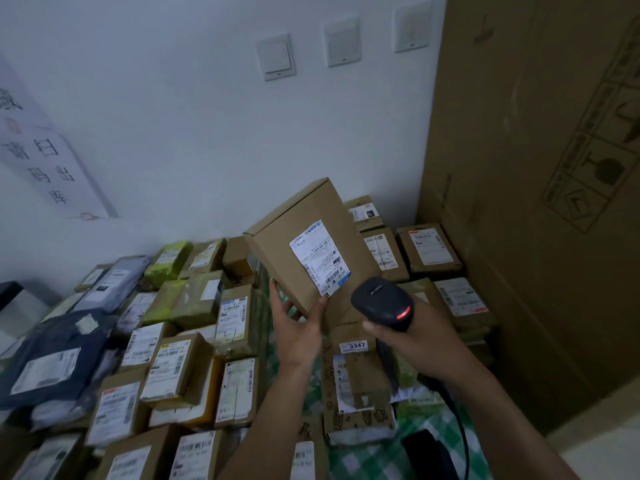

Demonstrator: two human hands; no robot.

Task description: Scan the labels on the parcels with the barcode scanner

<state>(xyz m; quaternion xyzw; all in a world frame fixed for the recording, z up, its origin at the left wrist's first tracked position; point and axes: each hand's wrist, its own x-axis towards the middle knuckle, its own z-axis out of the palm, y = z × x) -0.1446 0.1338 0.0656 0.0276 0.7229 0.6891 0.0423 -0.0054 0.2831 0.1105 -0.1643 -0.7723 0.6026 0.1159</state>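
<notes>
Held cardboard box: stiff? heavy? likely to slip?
Probably stiff: the cardboard box shows flat faces and crisp edges. Likely light: the left hand alone holds it up by its lower corner. That corner grip could let it pivot or slip.

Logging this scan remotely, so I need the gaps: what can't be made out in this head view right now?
Head view throughout.
- Label on the raised box: print too small and blurred to read.
- Barcode scanner window: faces away from the camera, so its aim cannot be told.
- Right hand: fingers hidden behind the scanner's grip.
- Left hand: fingertips partly behind the box.
- Scanner cable: far end lost at the bottom edge.
</notes>
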